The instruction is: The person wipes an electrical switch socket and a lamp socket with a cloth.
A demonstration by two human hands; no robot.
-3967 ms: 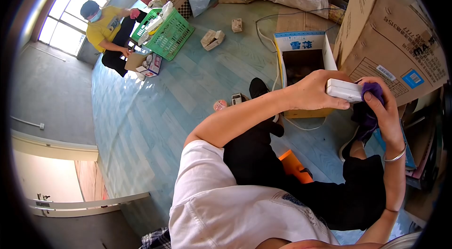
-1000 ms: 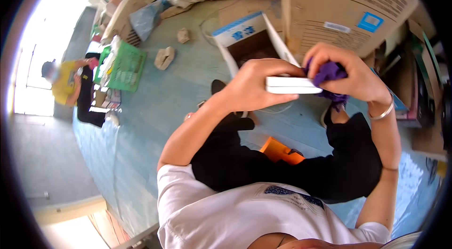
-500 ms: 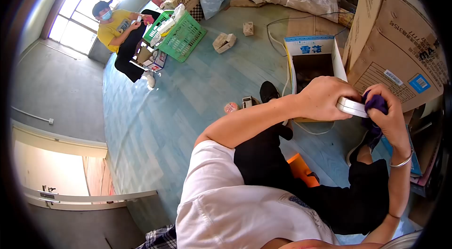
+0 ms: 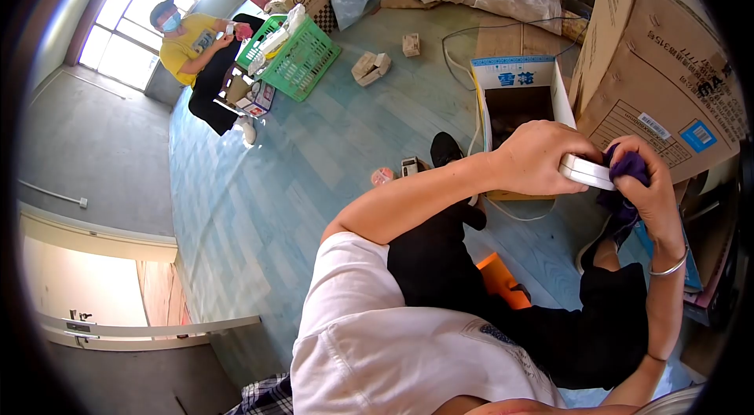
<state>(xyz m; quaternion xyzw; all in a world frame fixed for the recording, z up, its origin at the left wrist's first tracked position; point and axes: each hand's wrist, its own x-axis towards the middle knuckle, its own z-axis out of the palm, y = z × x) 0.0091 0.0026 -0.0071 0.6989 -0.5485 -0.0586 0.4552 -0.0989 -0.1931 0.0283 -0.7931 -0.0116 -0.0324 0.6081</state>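
Observation:
My left hand is closed round one end of a white flat object. Against its other end, my right hand pinches a dark purple cloth, part of which hangs below the fingers. The two hands are close together, above the near side of an open white-and-blue box. Dark contents inside that box cannot be made out. My left fingers partly hide the white object.
Large cardboard cartons stand at the right. An orange object lies between my legs. A green basket is beside a seated person in yellow. Small boxes lie on the floor.
The view has shifted slightly. My hands keep hold of the white object and the purple cloth, with the white object tilted a little differently.

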